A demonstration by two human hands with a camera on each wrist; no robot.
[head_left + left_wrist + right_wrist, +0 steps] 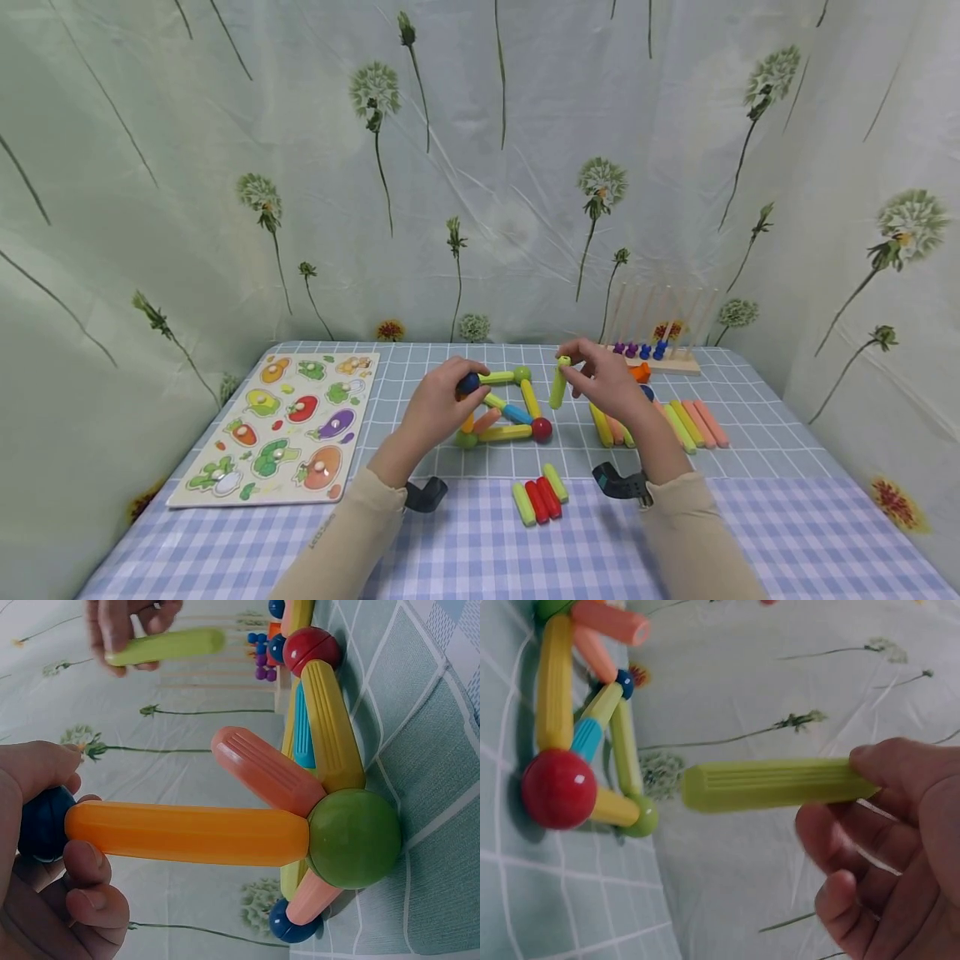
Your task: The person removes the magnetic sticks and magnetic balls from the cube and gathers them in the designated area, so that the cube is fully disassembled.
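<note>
My left hand point(433, 402) grips a dark blue ball point(468, 383), with fingertips at the upper end of an orange rod point(187, 834). That rod stands upright on a green ball point(354, 838) at the near left corner of a frame of rods and balls. A salmon rod point(266, 769) juts up at a slant from the same green ball. Off to the right, my right hand point(606, 379) pinches a lime green rod point(769, 784) by one end, its other end pointing down above the table. Near this rod are the frame's red ball point(542, 430) and a yellow rod point(530, 398).
On the left lies a vegetable puzzle board point(288, 425). Red and lime short rods point(542, 498) lie in front. Salmon, yellow and lime rods point(693, 425) line up at right, near an orange piece point(641, 372). Behind them stands a wooden peg rack point(678, 363) with beads.
</note>
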